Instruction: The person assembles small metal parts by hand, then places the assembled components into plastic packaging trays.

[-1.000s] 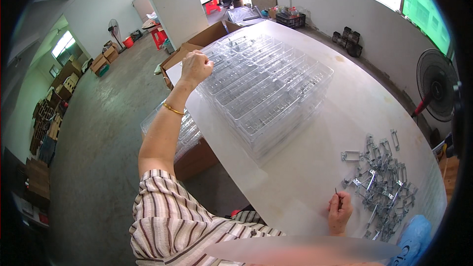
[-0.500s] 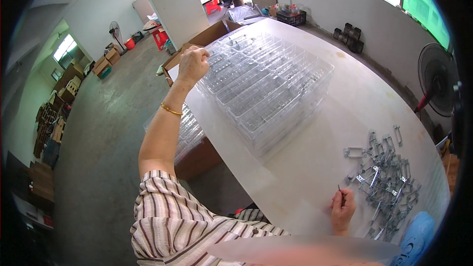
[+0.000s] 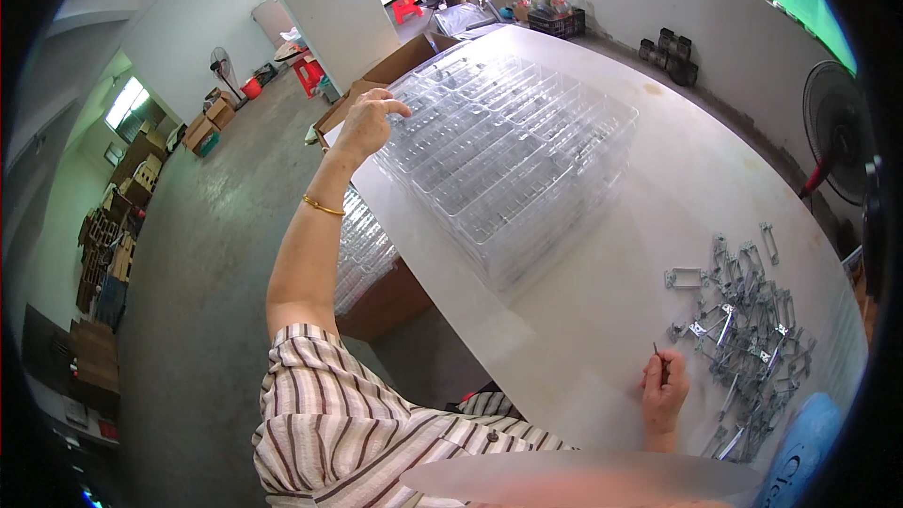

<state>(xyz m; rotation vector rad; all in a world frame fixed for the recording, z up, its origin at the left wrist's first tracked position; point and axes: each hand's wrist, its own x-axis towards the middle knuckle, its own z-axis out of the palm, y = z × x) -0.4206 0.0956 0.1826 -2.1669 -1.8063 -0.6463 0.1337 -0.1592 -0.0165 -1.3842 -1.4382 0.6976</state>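
Note:
Reaching far out, my left hand [image 3: 365, 125] is at the far left edge of a stack of clear plastic trays [image 3: 484, 240]. Its index finger stretches over the top tray and its other fingers are bent; I see nothing held in it. Small metal parts lie in rows in the tray's long compartments. My right hand [image 3: 664, 393] rests low over the table, closed around a thin dark rod [image 3: 657, 348] that sticks up past the fingertips. Just right of it spreads a loose pile of small metal brackets [image 3: 752, 320], tangled together.
The white table [image 3: 583, 339] carries all this. A blue plastic packet [image 3: 804, 447] lies at its near right corner. Below the left edge stands a cardboard box [image 3: 390, 303] with more clear trays [image 3: 365, 249]. A black fan [image 3: 837, 132] stands at the right.
My left hand's index finger has straightened out over the tray from a more closed grip. My right hand stays beside the bracket pile with the rod. The whole view has shifted slightly.

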